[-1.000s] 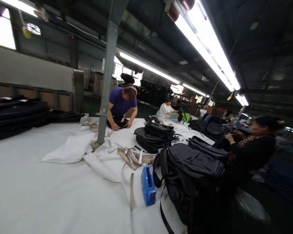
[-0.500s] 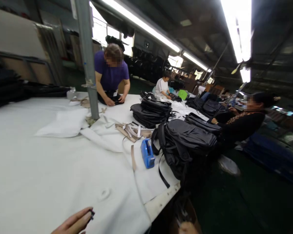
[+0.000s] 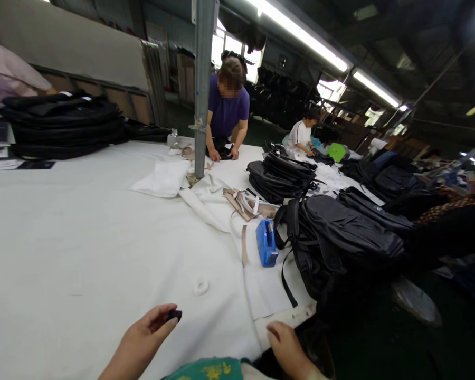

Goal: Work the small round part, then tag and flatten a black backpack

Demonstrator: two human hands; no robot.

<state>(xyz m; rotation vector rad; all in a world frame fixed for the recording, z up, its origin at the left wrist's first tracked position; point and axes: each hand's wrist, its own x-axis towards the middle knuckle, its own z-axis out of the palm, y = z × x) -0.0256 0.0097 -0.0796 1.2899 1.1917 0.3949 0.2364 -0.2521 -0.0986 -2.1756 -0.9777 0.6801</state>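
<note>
Low in the head view, my left hand (image 3: 144,335) pinches a small black piece (image 3: 174,315) between thumb and fingertips, above the white table cover (image 3: 103,253). My right hand (image 3: 287,343) is over the table's near edge, its fingers curled; whatever it may hold is hidden. A white ring (image 3: 200,286), like a roll of tape, lies on the cover beyond my left hand. Farther off stands a blue tape dispenser (image 3: 266,243), with tan and white strips (image 3: 247,205) behind it. Black backpacks (image 3: 340,227) lie to its right.
A metal post (image 3: 203,89) rises from the table. Stacked black bags (image 3: 63,124) are at the far left beside a person's sleeve (image 3: 16,68). A person in purple (image 3: 229,105) works behind the post, another in white (image 3: 301,134) farther back. A dark-sleeved person (image 3: 459,221) is at right.
The view has swung left, bringing the left bag stack and a person's sleeve into sight. Both hands show more fully; my right hand has come up beside the table edge.
</note>
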